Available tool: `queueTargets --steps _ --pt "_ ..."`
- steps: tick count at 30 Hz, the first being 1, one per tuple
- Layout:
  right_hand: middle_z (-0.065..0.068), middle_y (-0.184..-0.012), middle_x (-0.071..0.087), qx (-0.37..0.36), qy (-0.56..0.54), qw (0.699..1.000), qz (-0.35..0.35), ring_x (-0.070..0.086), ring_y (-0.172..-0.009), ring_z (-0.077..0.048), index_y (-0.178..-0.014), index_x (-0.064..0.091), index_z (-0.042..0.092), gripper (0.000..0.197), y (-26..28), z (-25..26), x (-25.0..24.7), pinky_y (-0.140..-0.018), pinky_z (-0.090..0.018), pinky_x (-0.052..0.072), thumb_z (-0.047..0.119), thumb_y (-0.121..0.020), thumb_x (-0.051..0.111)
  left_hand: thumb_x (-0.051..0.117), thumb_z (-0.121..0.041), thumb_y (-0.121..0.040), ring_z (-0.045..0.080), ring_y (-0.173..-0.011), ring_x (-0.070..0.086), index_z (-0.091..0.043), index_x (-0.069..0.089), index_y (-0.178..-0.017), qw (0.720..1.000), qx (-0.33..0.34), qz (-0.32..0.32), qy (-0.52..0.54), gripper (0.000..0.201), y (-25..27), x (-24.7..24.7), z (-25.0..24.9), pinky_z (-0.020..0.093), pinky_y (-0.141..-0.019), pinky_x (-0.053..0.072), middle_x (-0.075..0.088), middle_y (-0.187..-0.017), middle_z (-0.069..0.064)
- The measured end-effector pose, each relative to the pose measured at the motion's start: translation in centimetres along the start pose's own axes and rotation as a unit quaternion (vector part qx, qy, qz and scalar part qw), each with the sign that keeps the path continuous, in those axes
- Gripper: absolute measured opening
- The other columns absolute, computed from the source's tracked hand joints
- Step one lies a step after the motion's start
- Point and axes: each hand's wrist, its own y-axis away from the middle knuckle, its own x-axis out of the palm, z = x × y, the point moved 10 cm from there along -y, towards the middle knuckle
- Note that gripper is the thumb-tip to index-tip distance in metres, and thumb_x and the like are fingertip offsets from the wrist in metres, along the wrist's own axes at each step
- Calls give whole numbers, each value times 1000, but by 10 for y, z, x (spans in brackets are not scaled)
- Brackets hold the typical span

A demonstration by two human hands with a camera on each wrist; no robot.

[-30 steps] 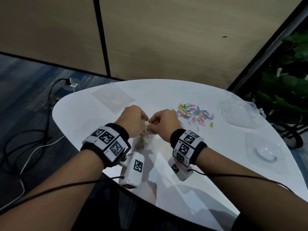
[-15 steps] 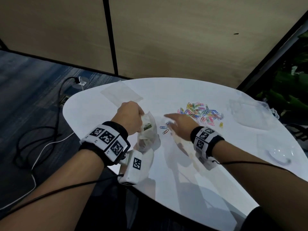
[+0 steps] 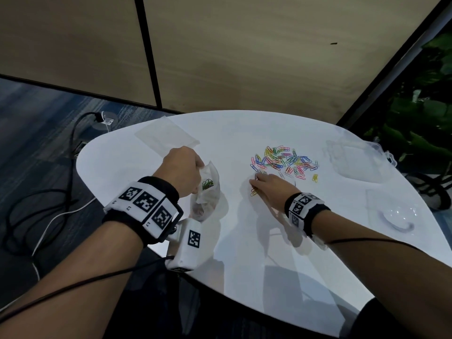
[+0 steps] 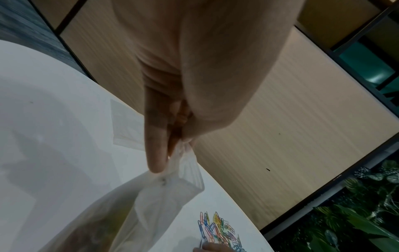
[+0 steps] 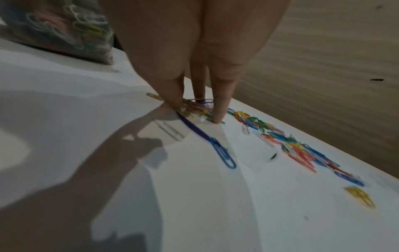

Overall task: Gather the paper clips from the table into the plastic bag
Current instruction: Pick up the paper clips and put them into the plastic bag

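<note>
A clear plastic bag [image 3: 208,196] with several clips inside stands on the white table [image 3: 269,253]. My left hand [image 3: 182,167] pinches the bag [image 4: 151,204] at its top rim between thumb and fingers [image 4: 155,153]. A pile of coloured paper clips [image 3: 283,160] lies to the right. My right hand [image 3: 254,185] reaches to the pile's near left edge. In the right wrist view its straight fingertips [image 5: 218,116] press on the table around a small bunch of clips [image 5: 196,107]. One blue clip [image 5: 222,155] lies alone beside them.
A flat clear bag [image 3: 166,138] lies at the table's far left. Crumpled clear bags [image 3: 354,160] and a clear plastic shell [image 3: 396,214] sit at the right. A lone yellow clip [image 3: 315,177] lies right of the pile. Cables [image 3: 36,204] cross the floor on the left; a plant [image 3: 420,130] stands on the right.
My right hand has left the bag's mouth and moved right to the edge of the clip pile. My left hand keeps hold of the bag.
</note>
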Motion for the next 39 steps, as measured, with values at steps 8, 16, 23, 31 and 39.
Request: queueTargets --steps 8,16,23,31,39 --pt "-8 -83 73 217 -230 945 -84 68 -80 -24 -87 76 9 16 4 -53 -17 -75 -30 56 16 -91 63 51 5 -91 28 -69 75 -7 69 -114 1000 4 14 -10 32 0 8 -4 40 -80 63 73 -88 14" --pt "-18 -93 73 310 -755 559 -148 73 -80 -22 -101 70 -7 20 21 -75 -22 -78 -26 59 1 -82 74 49 2 -91 31 -87 73 -10 70 -112 999 17 30 -15 32 -2 20 -19 40 -81 62 69 -107 16" --pt "-12 -84 71 169 -857 482 -69 70 -83 -18 -96 67 -4 9 17 30 -80 -76 -22 59 2 -89 66 52 1 -91 32 -91 73 -8 72 -109 999 16 29 -6 28 3 24 -31 39 -86 61 72 -103 16" --pt "-6 -80 77 150 -610 771 -103 75 -79 -24 -75 77 23 21 16 65 -76 -83 -42 60 3 -77 72 50 1 -93 27 -65 76 -8 76 -96 999 29 34 -1 27 9 21 -36 40 -70 64 73 -84 12" --pt "-3 -68 69 48 -332 940 -61 58 -59 -15 -78 74 16 24 21 90 -103 -59 -26 45 10 -88 53 50 0 -92 31 -90 72 -7 73 -106 998 44 41 -7 27 10 30 -41 40 -85 61 69 -100 13"
